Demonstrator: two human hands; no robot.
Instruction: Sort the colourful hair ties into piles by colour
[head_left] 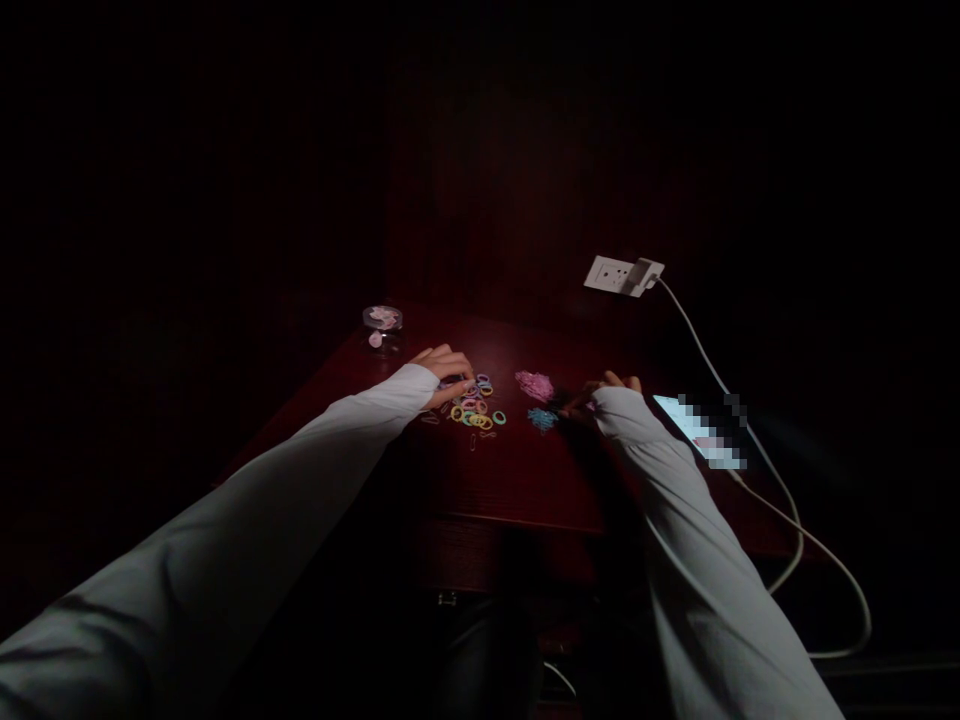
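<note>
Handling small coloured pieces: two hands, three groups, one table

One left hand, one right hand, both in pale sleeves, over one dark red table. Left grip: fingers curled down onto the coloured rings, thumb side low; can't tell if any ring is pinched. Right grip: fingers bent, in shadow, just beside two heaps; can't tell if closed on something.

Ring group: one, mid-table, partly under left hand. At least eight rings, overlapping, exact count unreadable; yellow, pink, green, purple, blue. One green ring lies at the right edge of the group. Thin wire-like clips around the near and left edges: at least three, too dim for a full count.

Heaps: two, between the hands. One pink heap, farther from the person; one blue heap, nearer, by right fingertips. Pieces in each too fine to count.

Also: one clear jar with pink bits inside, far left of table; one lit device, right of right hand, partly pixelated; one wall socket, one plug in it, white cable running down from plug.
</note>
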